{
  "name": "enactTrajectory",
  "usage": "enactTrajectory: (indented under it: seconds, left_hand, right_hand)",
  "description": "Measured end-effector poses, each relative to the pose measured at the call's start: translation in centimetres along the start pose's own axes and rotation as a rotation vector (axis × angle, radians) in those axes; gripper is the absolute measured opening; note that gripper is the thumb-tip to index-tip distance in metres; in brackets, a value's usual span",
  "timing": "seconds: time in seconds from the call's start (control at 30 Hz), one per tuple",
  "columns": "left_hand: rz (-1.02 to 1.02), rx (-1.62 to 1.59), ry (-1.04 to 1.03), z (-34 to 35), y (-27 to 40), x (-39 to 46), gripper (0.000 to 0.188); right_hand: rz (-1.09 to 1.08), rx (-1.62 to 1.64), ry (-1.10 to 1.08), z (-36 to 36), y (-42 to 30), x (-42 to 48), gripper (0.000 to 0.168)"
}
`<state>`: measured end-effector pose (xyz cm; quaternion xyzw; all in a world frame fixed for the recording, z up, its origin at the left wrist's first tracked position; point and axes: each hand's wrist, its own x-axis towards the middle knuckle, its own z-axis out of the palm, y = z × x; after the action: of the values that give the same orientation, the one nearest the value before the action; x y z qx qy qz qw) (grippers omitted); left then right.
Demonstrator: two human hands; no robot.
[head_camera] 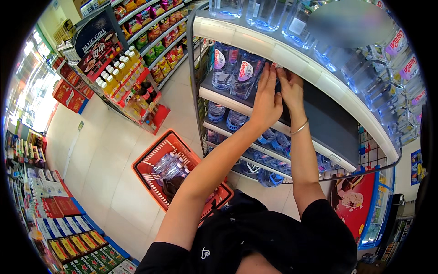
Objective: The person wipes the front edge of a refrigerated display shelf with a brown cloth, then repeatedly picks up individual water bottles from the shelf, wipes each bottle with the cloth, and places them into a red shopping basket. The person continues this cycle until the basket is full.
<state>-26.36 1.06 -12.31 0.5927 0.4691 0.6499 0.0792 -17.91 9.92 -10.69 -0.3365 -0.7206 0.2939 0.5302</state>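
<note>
My left hand (267, 102) reaches into the upper shelf bay with its fingers straight and together. My right hand (291, 89), a metal bangle (299, 126) on its wrist, is beside it with the fingers bent. Between them is a clear plastic water bottle (278, 83), mostly hidden by the fingers. To the left of my hands, two large Ganten water bottles (224, 66) (245, 73) stand upright on the grey shelf (333, 118). The shelf's white front rail (227, 102) passes below my hands.
Large bottles (297, 30) line the shelf above, and more bottles (236, 120) fill the lower shelves. An orange-red shopping basket (145, 181) with small bottles is on the tiled floor (106, 164). A drinks display (119, 82) stands at left; stacked boxes (80, 243) run along the lower left.
</note>
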Motion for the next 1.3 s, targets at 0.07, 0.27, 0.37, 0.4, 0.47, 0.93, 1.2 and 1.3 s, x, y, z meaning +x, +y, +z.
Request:
enactTrajectory:
  seconds: [0.07,0.27,0.37,0.4,0.47,0.93,1.2,1.3]
  left_hand:
    - [0.013,0.023,-0.002,0.0,-0.3,0.1,0.075]
    - [-0.007,-0.044,-0.049,-1.0,0.4,-2.0,0.073]
    - [0.008,-0.058,-0.052,-3.2,1.6,-5.1,0.074]
    - [0.0,-0.102,-0.054,-4.1,2.0,-6.8,0.075]
    - [-0.075,-0.193,-0.054,-6.5,2.6,-10.9,0.076]
    - [-1.161,0.441,-0.28,-23.3,-13.9,-45.4,0.064]
    - [-1.126,0.666,-0.635,-26.9,-15.6,-47.4,0.084]
    - [-1.214,0.611,-0.517,-27.4,-16.3,-46.2,0.074]
  right_hand:
    - [-0.014,-0.031,0.005,0.4,0.2,0.3,0.038]
    - [-0.07,-0.064,0.152,1.1,0.1,-1.2,0.037]
    - [-0.224,-0.047,0.291,2.4,-4.5,-5.6,0.035]
    - [-0.145,0.031,0.213,2.7,-5.5,-7.9,0.031]
    - [-0.061,0.008,0.009,3.6,-6.0,-12.8,0.021]
    - [1.617,0.351,-0.642,25.5,11.1,-46.7,0.028]
    - [1.664,0.332,-0.461,28.7,10.9,-49.3,0.03]
    - [1.577,0.405,-0.465,28.3,7.8,-46.8,0.033]
